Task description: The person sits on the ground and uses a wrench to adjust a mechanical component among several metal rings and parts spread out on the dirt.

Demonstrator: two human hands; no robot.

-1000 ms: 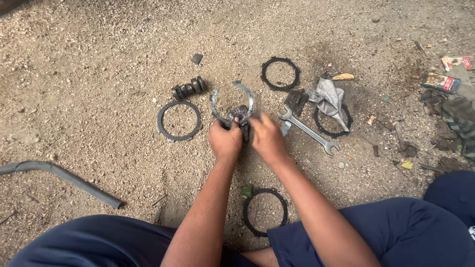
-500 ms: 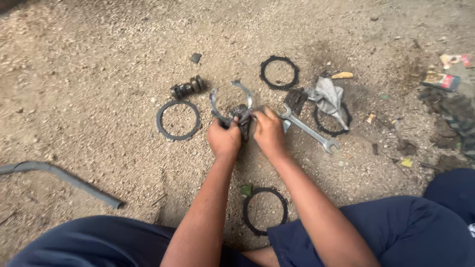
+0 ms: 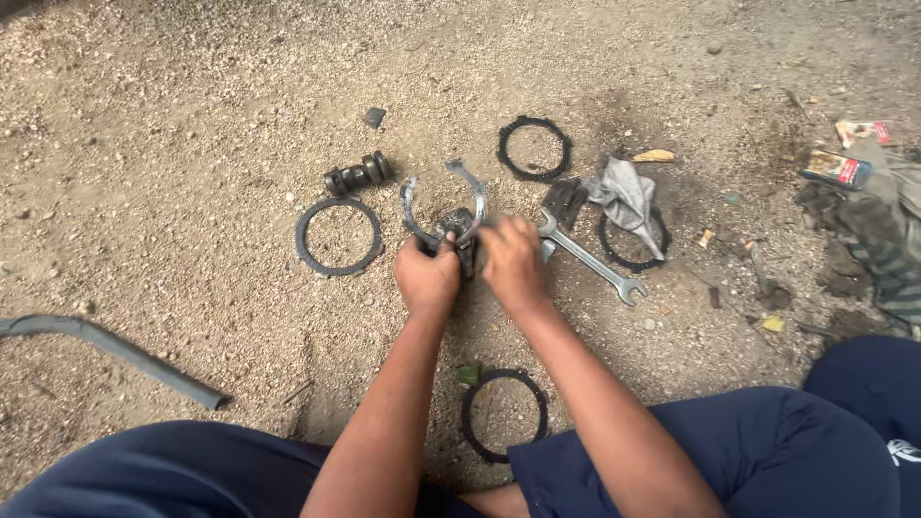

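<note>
Grey metal fork piece [image 3: 443, 197] with its dark hub sits on the gravel ground [image 3: 192, 115], gripped by both hands: left hand [image 3: 427, 276] and right hand [image 3: 510, 264] closed around it. A wrench [image 3: 587, 257] lies just right.

Both hands are down on the gravel ground [image 3: 192, 144]: left hand [image 3: 427, 278] and right hand [image 3: 511, 262] clamped around a small dark greasy metal part [image 3: 459, 230] with two curved grey metal fork arms [image 3: 422, 197] sticking out at 12 o'clock. Silver open-ended spanner [image 3: 587, 259] lies just beside the right hand at 3 o'clock, black toothed ring [image 3: 338, 237] at 9 o'clock.
</note>
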